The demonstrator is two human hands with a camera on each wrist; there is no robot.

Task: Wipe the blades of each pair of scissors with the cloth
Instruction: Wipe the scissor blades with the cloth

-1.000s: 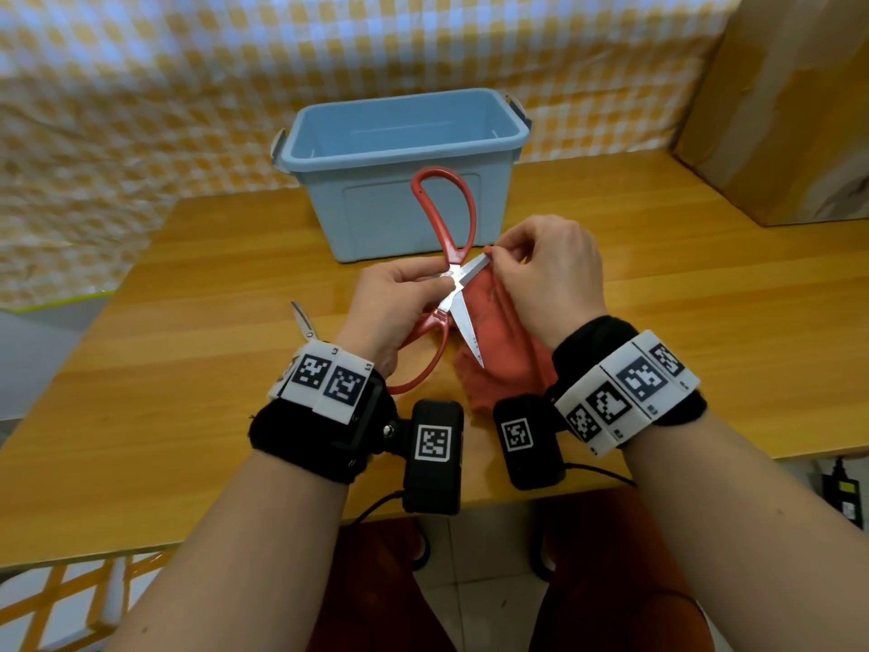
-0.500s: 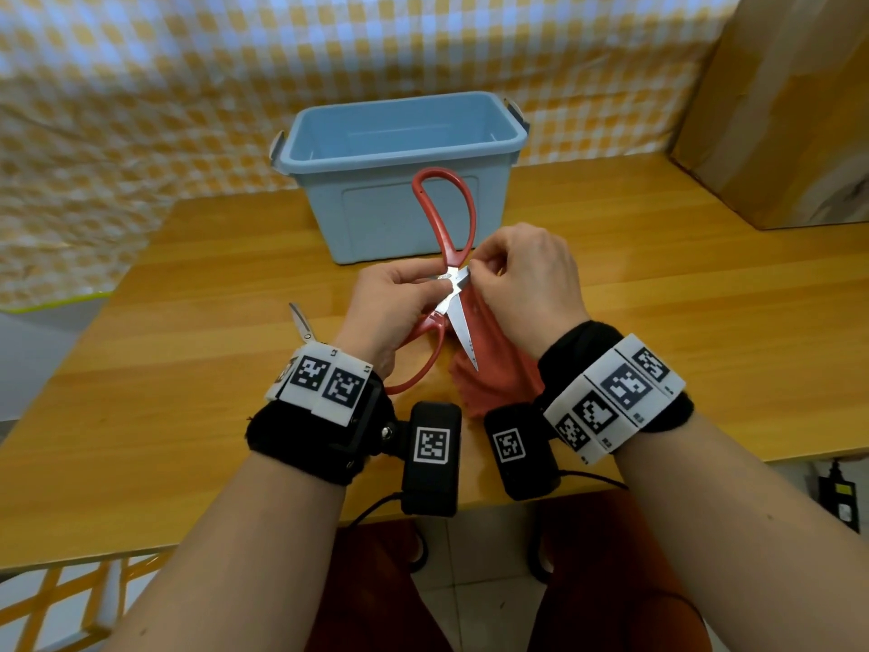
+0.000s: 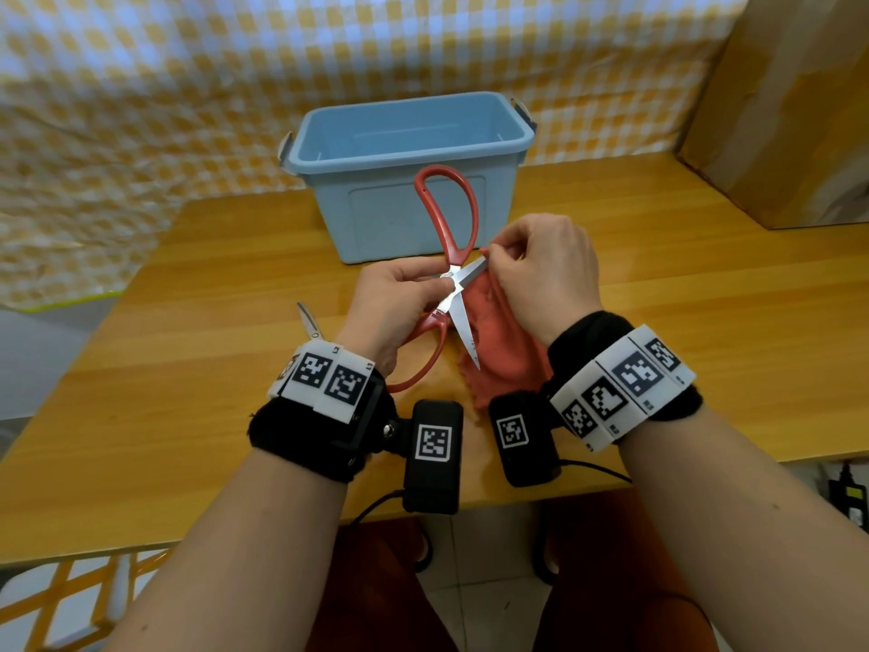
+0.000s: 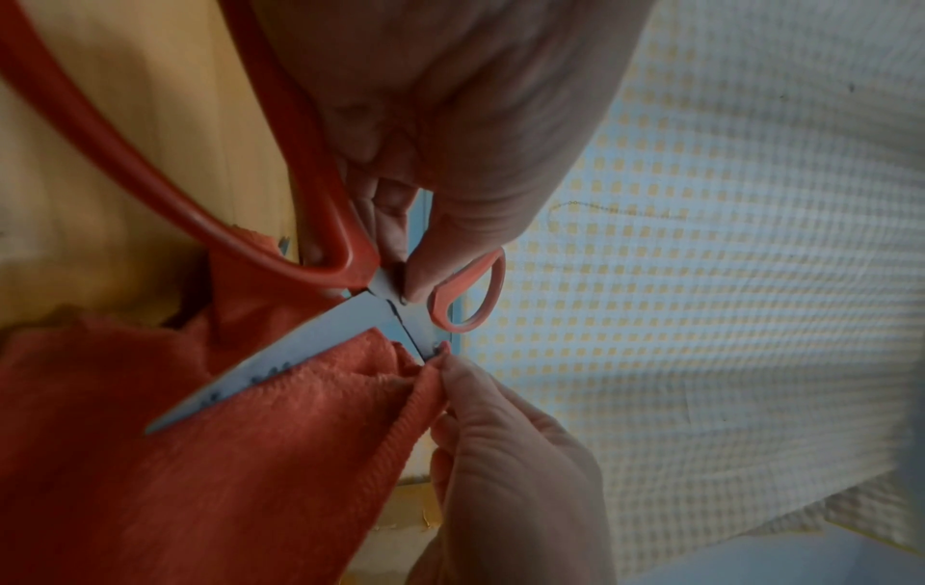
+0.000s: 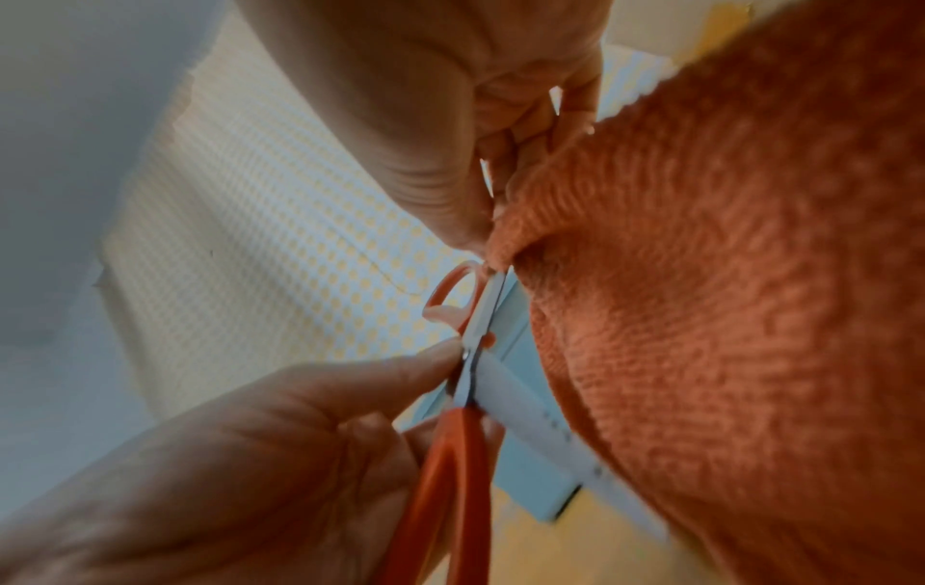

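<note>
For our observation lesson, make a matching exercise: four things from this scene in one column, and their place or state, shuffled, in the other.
Things:
1. red scissors
2. cloth
3. blue bin
4. second scissors

Place or state:
A. stands open-topped at the back of the table
B. blades spread open, held near the pivot by the left hand
C. only metal tips show, behind the left wrist
D. pinched by the right hand at a blade tip

Pairs: 1-B, 2-D, 3-A, 4-C

Bin (image 3: 414, 190) at table (image 3: 705, 322) back — scissors (image 3: 458, 294) before it, cloth (image 3: 503, 350) beneath.
</note>
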